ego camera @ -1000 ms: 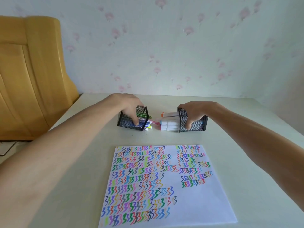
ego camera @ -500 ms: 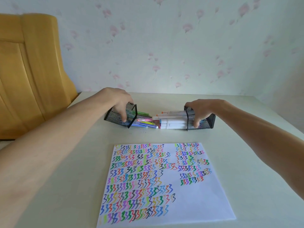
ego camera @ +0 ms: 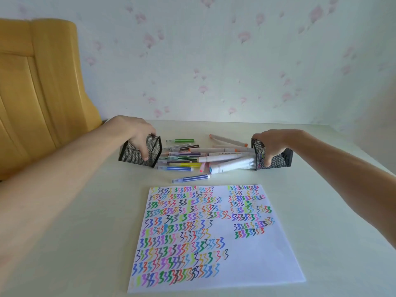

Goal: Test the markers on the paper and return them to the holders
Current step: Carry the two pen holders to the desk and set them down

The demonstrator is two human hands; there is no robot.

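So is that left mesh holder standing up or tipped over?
Tipped over: the left mesh holder lies on its side, its mouth facing the spilled markers.

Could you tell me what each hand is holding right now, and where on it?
Left hand grips the left mesh holder across its side; right hand grips the right mesh holder likewise.

Left arm: mine, bare, stretched forward from the near-left corner of the table toward its far middle. Left hand [ego camera: 137, 136]: palm down, fingers curled over the top of the left mesh holder [ego camera: 139, 154], thumb on its near side, gripping it. Right arm: bare, reaching in from the right edge. Right hand [ego camera: 276, 144]: knuckles up, fingers hooked over the right mesh holder [ego camera: 276, 158], thumb down its near face. Hands well apart.
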